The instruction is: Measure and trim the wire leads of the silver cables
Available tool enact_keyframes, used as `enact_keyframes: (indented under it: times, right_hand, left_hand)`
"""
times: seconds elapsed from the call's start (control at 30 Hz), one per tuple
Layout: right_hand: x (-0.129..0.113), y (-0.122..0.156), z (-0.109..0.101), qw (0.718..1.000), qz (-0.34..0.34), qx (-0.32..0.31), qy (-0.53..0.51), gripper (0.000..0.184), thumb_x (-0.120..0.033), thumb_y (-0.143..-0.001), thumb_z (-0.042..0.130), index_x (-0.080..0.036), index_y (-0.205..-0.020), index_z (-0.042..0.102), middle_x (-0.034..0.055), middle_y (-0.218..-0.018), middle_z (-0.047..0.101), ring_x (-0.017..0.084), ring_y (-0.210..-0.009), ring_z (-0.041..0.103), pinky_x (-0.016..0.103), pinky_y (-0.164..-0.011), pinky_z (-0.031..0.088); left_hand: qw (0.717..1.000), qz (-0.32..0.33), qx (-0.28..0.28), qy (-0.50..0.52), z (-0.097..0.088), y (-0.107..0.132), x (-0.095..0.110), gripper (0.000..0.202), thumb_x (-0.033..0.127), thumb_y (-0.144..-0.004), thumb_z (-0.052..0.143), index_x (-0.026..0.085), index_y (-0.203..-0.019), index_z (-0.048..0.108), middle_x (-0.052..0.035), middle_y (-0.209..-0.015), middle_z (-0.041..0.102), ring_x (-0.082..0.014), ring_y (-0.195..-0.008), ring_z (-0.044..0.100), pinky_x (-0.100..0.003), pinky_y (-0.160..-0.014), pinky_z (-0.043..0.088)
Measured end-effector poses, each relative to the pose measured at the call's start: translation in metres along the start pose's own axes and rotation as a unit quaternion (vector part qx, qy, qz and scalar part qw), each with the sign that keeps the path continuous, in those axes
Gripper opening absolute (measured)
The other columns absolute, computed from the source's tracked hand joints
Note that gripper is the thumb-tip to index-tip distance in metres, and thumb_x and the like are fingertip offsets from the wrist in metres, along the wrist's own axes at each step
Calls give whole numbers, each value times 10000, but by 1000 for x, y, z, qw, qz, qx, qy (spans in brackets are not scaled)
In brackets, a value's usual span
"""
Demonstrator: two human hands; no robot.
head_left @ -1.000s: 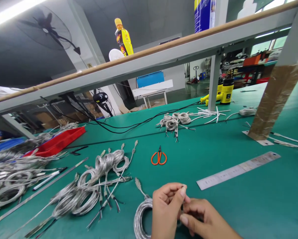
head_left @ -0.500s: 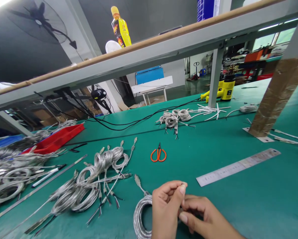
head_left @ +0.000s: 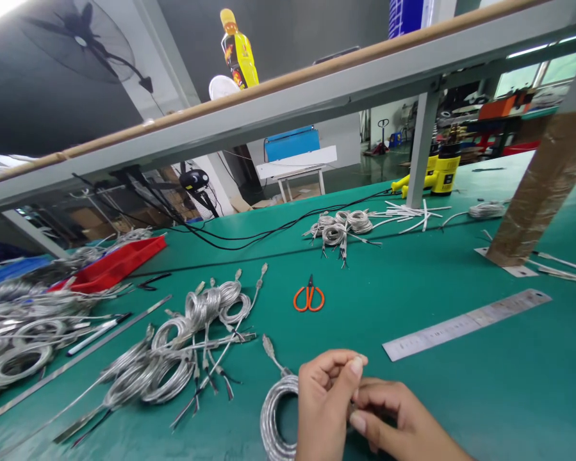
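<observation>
My left hand [head_left: 326, 403] and my right hand [head_left: 396, 416] meet at the bottom of the view. Their fingertips pinch a thin cable end [head_left: 355, 387], most of it hidden by my fingers. Just left of my left hand lies a coil of clear silver-stranded cable [head_left: 273, 416], with a small plug [head_left: 268, 346] above it. I cannot see whether the pinched end belongs to this coil. Further left, several similar coils with bare wire ends [head_left: 172, 368] lie on the green mat [head_left: 364, 269].
Orange-handled scissors [head_left: 309, 299] and a steel ruler [head_left: 465, 325] lie on the mat. A red tray [head_left: 112, 264] and a large cable heap [head_left: 18, 339] sit at left. Further coils [head_left: 340, 227] and a yellow tool [head_left: 444, 176] lie beyond, near a tape-wrapped table leg [head_left: 542, 186].
The whole view has swung slightly, so the bench items sit a little further right. My hands keep pinching the cable end, with only small finger shifts.
</observation>
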State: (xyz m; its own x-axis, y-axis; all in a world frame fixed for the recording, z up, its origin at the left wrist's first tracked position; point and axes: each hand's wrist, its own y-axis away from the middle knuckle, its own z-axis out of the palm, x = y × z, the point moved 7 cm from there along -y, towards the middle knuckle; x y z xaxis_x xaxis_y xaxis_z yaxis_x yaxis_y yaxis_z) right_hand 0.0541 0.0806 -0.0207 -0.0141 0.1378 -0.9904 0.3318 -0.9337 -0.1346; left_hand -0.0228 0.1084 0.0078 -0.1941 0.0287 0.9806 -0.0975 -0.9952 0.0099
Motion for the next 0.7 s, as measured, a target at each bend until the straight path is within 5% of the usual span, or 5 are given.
enact_keyframes:
  times: [0.2,0.3,0.4,0.53,0.7]
  right_hand:
    - [-11,-3,-19,997,-10,24,78,265,-391,-787,520,-167,-813,659,55,-760,652,179,-696,563,277,-633,451]
    - [-14,-28,-40,969,-45,59,237,305,-305,-871,384,-160,-867,653,53,-761,674,174,-681,598,268,-593,469]
    - [-17,-65,-52,941,-73,71,322,260,-277,-852,436,-182,-959,654,74,-905,669,219,-837,581,349,-724,447]
    - [-24,-106,-41,900,-121,66,414,310,-300,-850,479,-204,-1135,556,80,-1207,524,270,-1135,414,458,-933,302]
    - [-21,-125,-21,858,-122,86,492,307,-299,-922,346,-124,-1005,584,48,-1099,556,237,-1066,487,452,-896,355]
  left_hand:
    - [1000,19,14,-4,-1,0,9,158,300,-635,666,144,-613,686,-15,-509,585,-112,-468,470,-202,-481,389]
    - [1000,21,7,-4,2,-1,12,152,278,-645,646,139,-597,684,4,-469,530,-95,-455,415,-194,-473,349]
    - [1000,13,0,-18,3,-3,8,171,277,-638,642,118,-608,696,-9,-492,534,-83,-458,362,-186,-445,272]
    - [1000,6,0,-28,1,-7,-1,216,321,-630,646,111,-607,691,4,-463,484,-78,-442,309,-193,-429,222]
    - [999,-16,0,-30,-2,-16,-14,230,337,-621,655,109,-621,691,39,-428,406,-52,-396,209,-185,-398,173]
